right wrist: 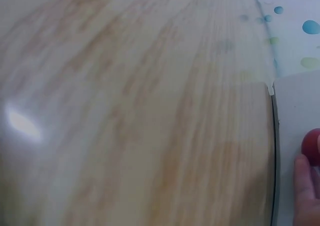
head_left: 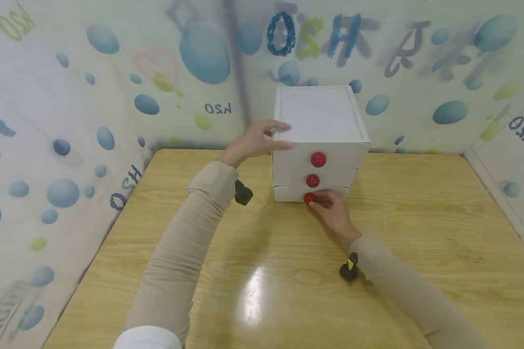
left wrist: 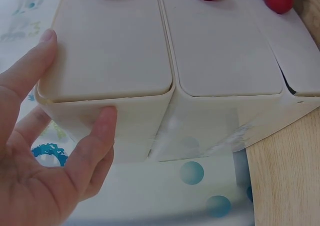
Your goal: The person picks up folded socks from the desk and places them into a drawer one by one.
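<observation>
A small white drawer cabinet (head_left: 320,114) stands on the wooden table, its three drawer fronts facing me. Each front carries a round red knob: top knob (head_left: 318,159), middle knob (head_left: 312,181), bottom knob (head_left: 308,198). My left hand (head_left: 254,140) rests on the cabinet's upper left front corner. In the left wrist view its spread fingers (left wrist: 47,45) touch the top and the side. My right hand (head_left: 333,213) pinches the bottom knob between thumb and fingers. Only part of that hand (right wrist: 306,191) shows in the right wrist view, at the right edge.
The wooden table (head_left: 419,228) extends in front of the cabinet and to both sides. Behind it rises a wall (head_left: 262,72) covered with blue bubbles and lettering. A dark gap (left wrist: 286,78) shows beside the bottom drawer front.
</observation>
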